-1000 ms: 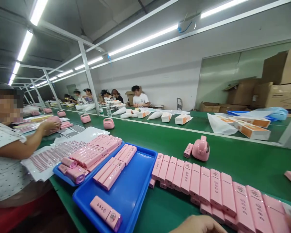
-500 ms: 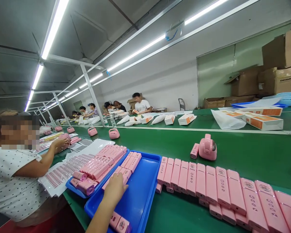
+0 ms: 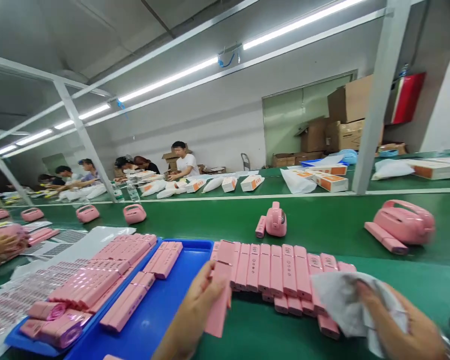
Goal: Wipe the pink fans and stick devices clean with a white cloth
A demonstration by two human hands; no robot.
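My left hand (image 3: pixel 190 312) is closed around a slim pink rectangular case (image 3: pixel 220 295), tilted upright above the table beside the blue tray. A crumpled white cloth (image 3: pixel 339 300) is gripped in my right hand (image 3: pixel 405 322), at the right end of the row. Between and beyond my hands, a row of similar pink cases (image 3: pixel 264 270) lies side by side on the green table, partly on top of others. The blue tray (image 3: pixel 153 312) to the left carries several more pink cases along its left side.
A second blue tray (image 3: pixel 15 340) piled with pink cases stands further left, by printed sheets (image 3: pixel 22 285). Pink handled devices (image 3: pixel 276 220) stand along the back. A co-worker's hand (image 3: pixel 0 247) shows at the left edge. White-and-orange boxes (image 3: pixel 330 183) lie beyond the divider.
The view has swung right. My left hand has moved from the cases in the blue tray to the right and now holds one up. My right hand has come into view with the cloth.
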